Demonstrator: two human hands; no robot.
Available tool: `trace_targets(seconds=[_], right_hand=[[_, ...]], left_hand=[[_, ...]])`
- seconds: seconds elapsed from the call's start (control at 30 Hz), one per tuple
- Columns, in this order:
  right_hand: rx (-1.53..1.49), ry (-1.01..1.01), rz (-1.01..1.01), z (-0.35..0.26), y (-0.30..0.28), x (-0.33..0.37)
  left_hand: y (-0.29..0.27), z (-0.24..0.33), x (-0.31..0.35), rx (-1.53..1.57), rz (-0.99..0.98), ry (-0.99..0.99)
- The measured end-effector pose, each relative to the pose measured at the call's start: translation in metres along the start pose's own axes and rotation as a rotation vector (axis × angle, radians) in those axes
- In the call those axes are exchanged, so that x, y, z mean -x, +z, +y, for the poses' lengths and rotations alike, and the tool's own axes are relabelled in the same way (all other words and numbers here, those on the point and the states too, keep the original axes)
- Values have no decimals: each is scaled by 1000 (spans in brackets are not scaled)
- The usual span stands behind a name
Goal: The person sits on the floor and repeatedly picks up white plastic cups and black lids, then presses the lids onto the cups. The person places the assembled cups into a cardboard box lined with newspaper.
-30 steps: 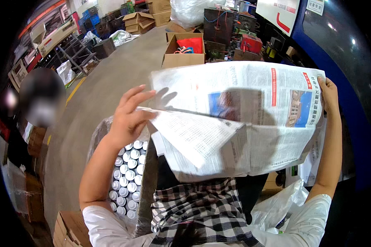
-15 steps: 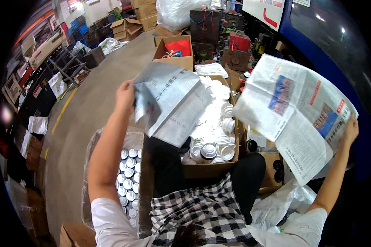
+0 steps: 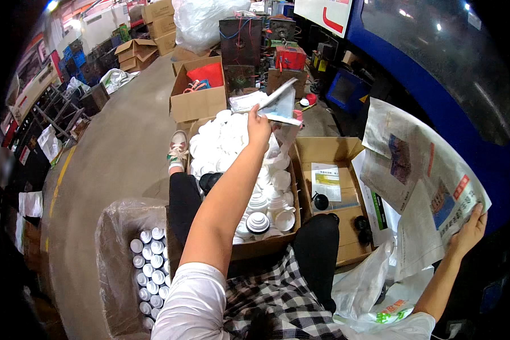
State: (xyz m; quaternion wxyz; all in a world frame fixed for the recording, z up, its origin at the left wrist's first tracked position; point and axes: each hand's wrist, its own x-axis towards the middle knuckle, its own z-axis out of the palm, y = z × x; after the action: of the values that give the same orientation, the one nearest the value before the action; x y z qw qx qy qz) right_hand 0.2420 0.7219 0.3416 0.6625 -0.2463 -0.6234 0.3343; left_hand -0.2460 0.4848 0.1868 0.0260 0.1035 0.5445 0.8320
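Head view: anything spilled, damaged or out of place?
Nothing spilled or broken. The white plastic caps are heaped loose in the cardboard box, not stacked. The left hand holds one newspaper sheet out over them; the right hand holds the rest of the newspaper.

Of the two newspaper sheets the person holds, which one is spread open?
The sheet in the right hand, the large newspaper hanging wide open. The folded sheet in the left hand shows edge-on.

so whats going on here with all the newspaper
A seated person holds newspaper in both hands. The left hand reaches forward with a folded sheet above a cardboard box of white caps. The right hand holds an open newspaper out to the side.
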Motion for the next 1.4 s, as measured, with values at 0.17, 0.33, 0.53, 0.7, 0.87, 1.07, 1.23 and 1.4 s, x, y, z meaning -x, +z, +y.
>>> trace_targets(seconds=[0.17,0.33,0.53,0.7,0.87,1.07,1.23,1.4], right_hand=[[-157,222,-437,1,48,61],[-200,479,-995,-11,120,142],[-392,507,-1217,-49,174,204],[-407,508,-1257,-67,181,221],[-441,461,-1264,-66,180,234],[-458,511,-1218,-74,170,229],[-510,522,-844,-62,201,154],[197,118,-801,-143,271,73]], left_hand=[[-46,-17,33,-302,-90,-134],[-80,1,125,-243,-438,-343],[-105,60,249,-421,-522,-150],[-113,97,286,-331,-508,87],[-103,118,287,-387,-310,356],[-106,126,255,-456,-629,478],[-141,160,223,-600,-361,153],[-231,238,163,-431,91,454]])
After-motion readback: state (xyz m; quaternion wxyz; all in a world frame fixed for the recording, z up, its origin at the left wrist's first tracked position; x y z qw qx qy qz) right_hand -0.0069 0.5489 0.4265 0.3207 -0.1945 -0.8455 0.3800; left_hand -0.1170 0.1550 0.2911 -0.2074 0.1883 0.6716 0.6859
